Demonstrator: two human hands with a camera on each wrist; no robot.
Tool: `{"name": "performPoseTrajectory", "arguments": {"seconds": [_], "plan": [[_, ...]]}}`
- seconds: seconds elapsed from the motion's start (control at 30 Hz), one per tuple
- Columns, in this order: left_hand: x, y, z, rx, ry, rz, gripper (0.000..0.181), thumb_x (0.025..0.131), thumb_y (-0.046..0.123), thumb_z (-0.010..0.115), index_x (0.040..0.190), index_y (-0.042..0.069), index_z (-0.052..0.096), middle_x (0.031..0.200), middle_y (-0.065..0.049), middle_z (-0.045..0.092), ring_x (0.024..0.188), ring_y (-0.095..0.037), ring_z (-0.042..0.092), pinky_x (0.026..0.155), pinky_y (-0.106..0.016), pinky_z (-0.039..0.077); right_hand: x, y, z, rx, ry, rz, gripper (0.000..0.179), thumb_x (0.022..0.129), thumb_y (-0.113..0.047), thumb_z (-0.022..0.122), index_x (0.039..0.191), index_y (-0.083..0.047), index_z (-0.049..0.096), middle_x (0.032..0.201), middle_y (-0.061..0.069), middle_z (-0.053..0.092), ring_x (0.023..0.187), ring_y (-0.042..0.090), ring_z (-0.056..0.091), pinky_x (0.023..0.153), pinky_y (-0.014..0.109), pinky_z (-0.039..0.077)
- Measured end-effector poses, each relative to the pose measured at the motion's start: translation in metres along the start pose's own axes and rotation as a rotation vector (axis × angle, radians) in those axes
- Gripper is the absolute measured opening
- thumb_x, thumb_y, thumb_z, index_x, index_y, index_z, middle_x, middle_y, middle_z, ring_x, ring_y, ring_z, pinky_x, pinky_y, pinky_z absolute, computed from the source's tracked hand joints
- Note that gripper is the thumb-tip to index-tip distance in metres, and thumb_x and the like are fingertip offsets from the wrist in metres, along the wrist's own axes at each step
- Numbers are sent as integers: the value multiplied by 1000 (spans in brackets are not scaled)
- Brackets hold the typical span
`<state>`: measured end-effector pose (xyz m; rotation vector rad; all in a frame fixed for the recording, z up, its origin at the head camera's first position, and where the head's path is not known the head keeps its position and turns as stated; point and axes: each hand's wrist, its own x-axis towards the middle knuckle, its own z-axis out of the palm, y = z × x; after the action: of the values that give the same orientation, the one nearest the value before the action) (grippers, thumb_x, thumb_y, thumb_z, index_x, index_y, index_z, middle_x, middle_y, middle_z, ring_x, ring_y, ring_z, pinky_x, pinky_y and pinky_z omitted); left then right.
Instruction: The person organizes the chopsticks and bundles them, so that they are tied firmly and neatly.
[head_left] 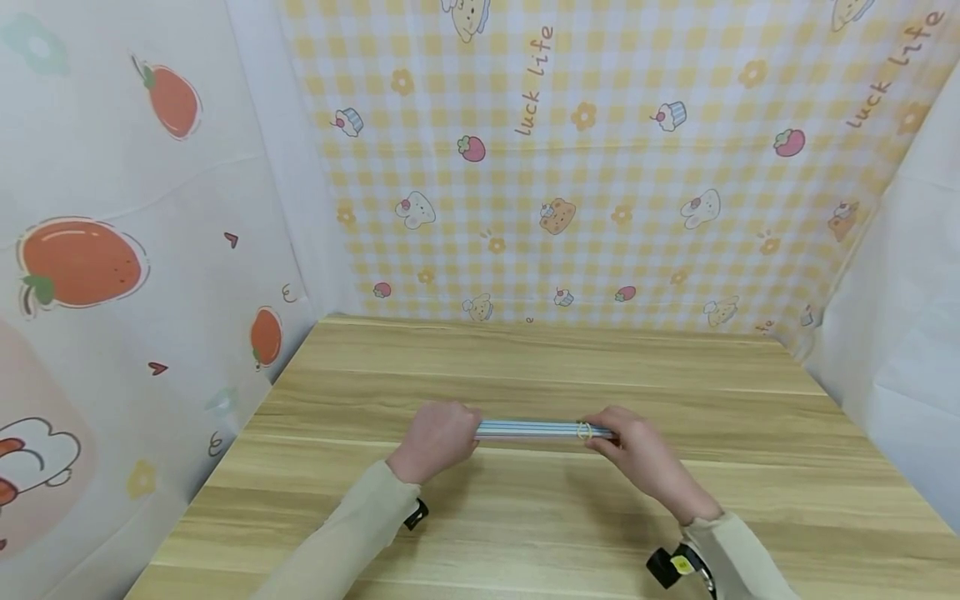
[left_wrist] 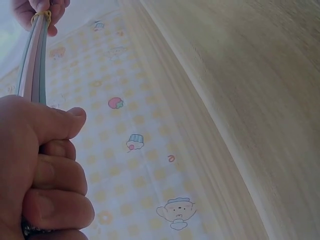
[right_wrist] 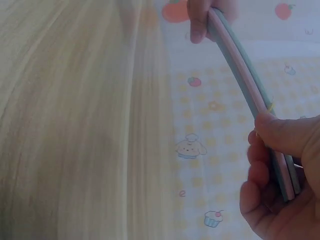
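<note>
Nearest the head camera, at the lower edge, a cream left sleeve (head_left: 348, 533) and a matching right sleeve (head_left: 742, 558) were seen, with a small black wrist device (head_left: 663, 567) worn beside the right one. Beyond them, a bundle of slender sticks (head_left: 525, 430) in pale blue, green and pink was held level above the wood-grain surface (head_left: 555, 533), stretched between the two hands. Its left end was gripped by the left hand (head_left: 438, 442), whose fingers (left_wrist: 60, 207) were curled tightly round the sticks, the thumb laid along the top. Near its right end the bundle was pinched by the right hand (head_left: 645, 454) between the thumb and the curled fingers, and the stick ends were shown lying within the palm. A yellow band (head_left: 584, 430) was wound round the sticks just beside the right thumb. Soft shadows were cast below the hands. The far side was hung with a yellow checked cloth (head_left: 630, 183) printed with strawberries, cupcakes and animals; the left side was covered by a white cloth (head_left: 150, 192) with orange fruit.
</note>
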<state>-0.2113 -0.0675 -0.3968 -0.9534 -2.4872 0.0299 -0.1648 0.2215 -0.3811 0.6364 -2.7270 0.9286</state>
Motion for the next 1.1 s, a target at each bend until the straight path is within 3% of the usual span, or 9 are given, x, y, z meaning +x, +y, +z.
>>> {"name": "performPoseTrajectory", "arguments": {"seconds": [0.23,0.4,0.63,0.73,0.83,0.97,1.1], "plan": [[-1,-1,-1,-28,56,31,32,71,9,68,56,18,42,49,10,25,47,-2,14,39,-15,10,1,2,7,5,9,-13,33,82,-8,71,115,-8,68,77,-10,53,60,0,38,52,19,38],[-1,0,0,-1,20,18,29,74,12,70,57,17,48,48,10,30,46,-3,16,38,-16,12,2,1,12,-27,45,-22,39,79,-10,74,118,-12,68,74,-13,52,61,-1,40,52,19,40],[1,2,-2,-1,-38,-7,28,77,11,69,58,17,49,50,9,30,46,-3,18,38,-17,14,2,1,22,-240,146,-118,51,73,-22,79,122,-16,65,65,-14,42,54,-4,31,49,15,36],[1,2,-3,-6,-35,-3,29,78,11,68,57,16,49,49,9,30,45,-3,18,38,-16,14,3,2,24,-274,181,-163,56,71,-24,80,124,-14,64,64,-14,43,54,-4,30,49,15,35],[1,1,-3,-2,-22,5,26,79,11,69,59,16,53,48,9,34,44,-2,19,37,-15,15,2,2,20,-210,129,-130,60,73,-23,80,128,-10,60,71,-13,48,60,-2,37,53,16,38],[1,-1,-2,14,-14,12,23,81,13,69,61,15,56,48,8,37,44,-2,20,36,-15,16,1,-1,9,-120,25,-42,44,81,-16,74,122,-7,63,85,-9,55,73,1,49,60,19,45],[2,-1,0,32,-16,9,25,81,15,69,61,16,54,48,9,35,43,-2,19,36,-16,16,2,-2,5,-155,12,-86,25,82,-10,72,107,-6,68,89,-6,58,77,3,57,64,17,49]]}}
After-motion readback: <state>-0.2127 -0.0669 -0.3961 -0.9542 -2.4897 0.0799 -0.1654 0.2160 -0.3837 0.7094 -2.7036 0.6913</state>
